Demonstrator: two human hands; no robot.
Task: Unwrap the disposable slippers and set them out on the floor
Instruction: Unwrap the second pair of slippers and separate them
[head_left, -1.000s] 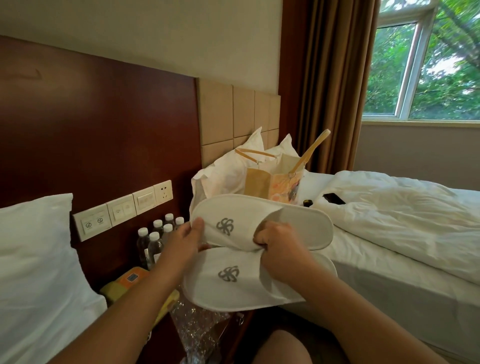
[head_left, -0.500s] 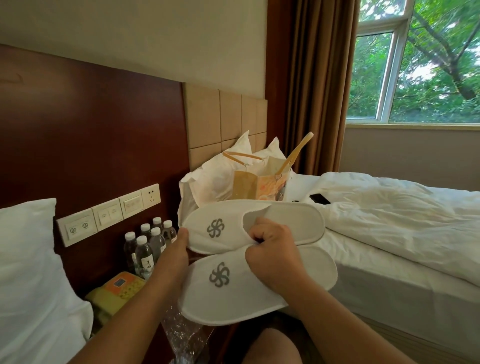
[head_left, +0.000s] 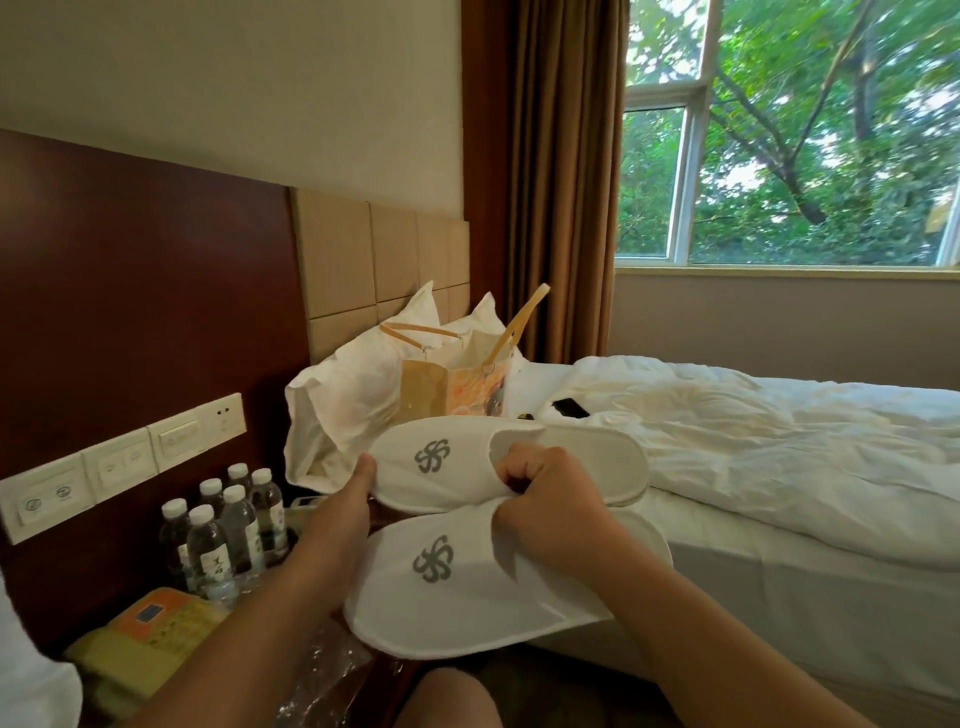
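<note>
two unwrapped slippers (head_left: 467, 582) hang beside the bed (head_left: 779, 467). left hand (head_left: 348, 499) grips the upper slipper (head_left: 447, 462) by its toe; right hand (head_left: 550, 509) pinches both openings. best part them, then lower each soles-down.

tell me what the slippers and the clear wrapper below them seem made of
The slippers: soft white fabric, probably thin terry or nonwoven; matte, slightly fuzzy, bending in the grip, with a grey logo, stitched or printed. The wrapper: thin clear plastic film, glossy; it crinkles, glints and shows what lies behind.
</note>
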